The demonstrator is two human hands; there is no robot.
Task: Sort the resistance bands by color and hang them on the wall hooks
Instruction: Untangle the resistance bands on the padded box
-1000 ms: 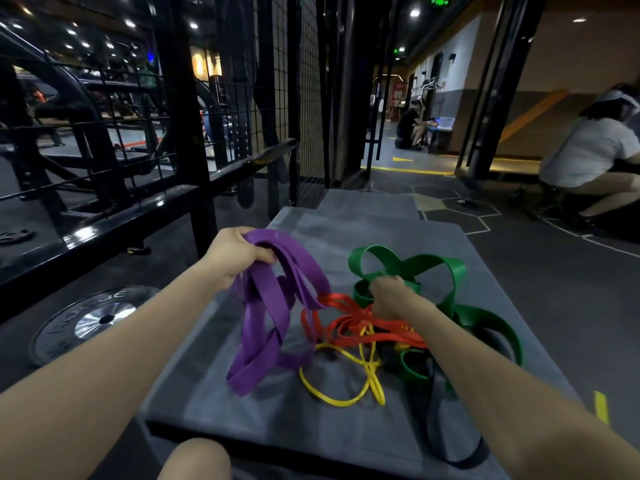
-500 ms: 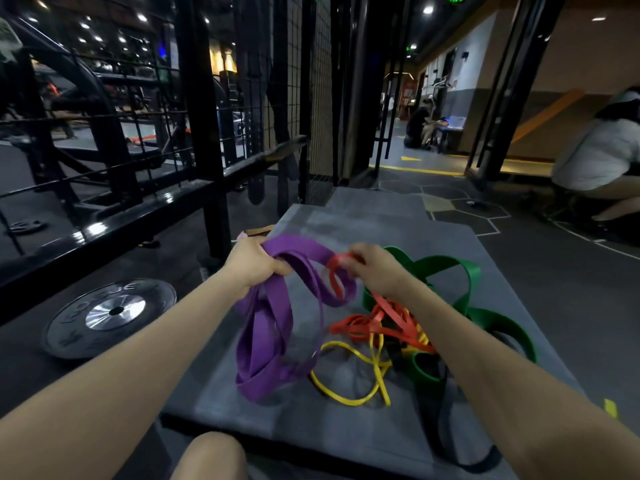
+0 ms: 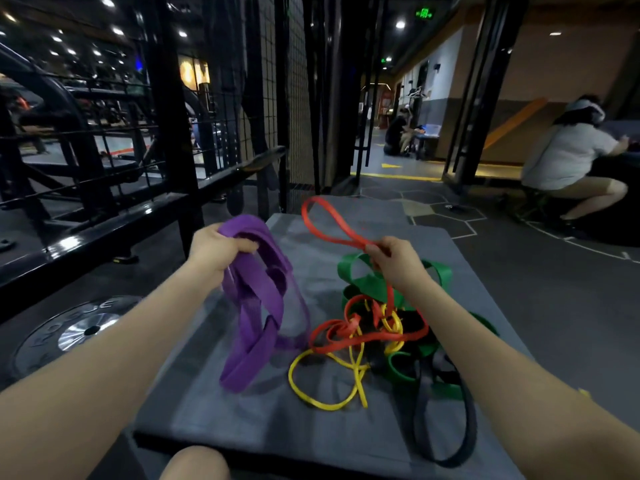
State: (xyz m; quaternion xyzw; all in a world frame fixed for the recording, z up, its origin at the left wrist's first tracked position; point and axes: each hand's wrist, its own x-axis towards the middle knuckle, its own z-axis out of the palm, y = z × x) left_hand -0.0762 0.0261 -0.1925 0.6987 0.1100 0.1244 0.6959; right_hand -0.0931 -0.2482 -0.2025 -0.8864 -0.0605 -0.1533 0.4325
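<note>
The left hand [image 3: 216,249] clutches the purple bands [image 3: 258,299]; the right hand [image 3: 394,259] pinches a red band [image 3: 332,225] looping toward 12 o'clock. That band's tail seems, through blur, knotted with the yellow bands [image 3: 329,382] at 6 o'clock, so pulling may drag the pile off the mat [image 3: 478,296].

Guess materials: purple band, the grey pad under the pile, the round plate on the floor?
Purple band: looks like matte rubber or latex; a flat strip drooping in soft loops from the left hand. Grey pad: thick slab, likely foam under a matte vinyl or fabric cover; dull surface with faint creases, can't tell which. Round plate: black matte rim, probably rubber, with raised lettering; shiny metal centre.
</note>
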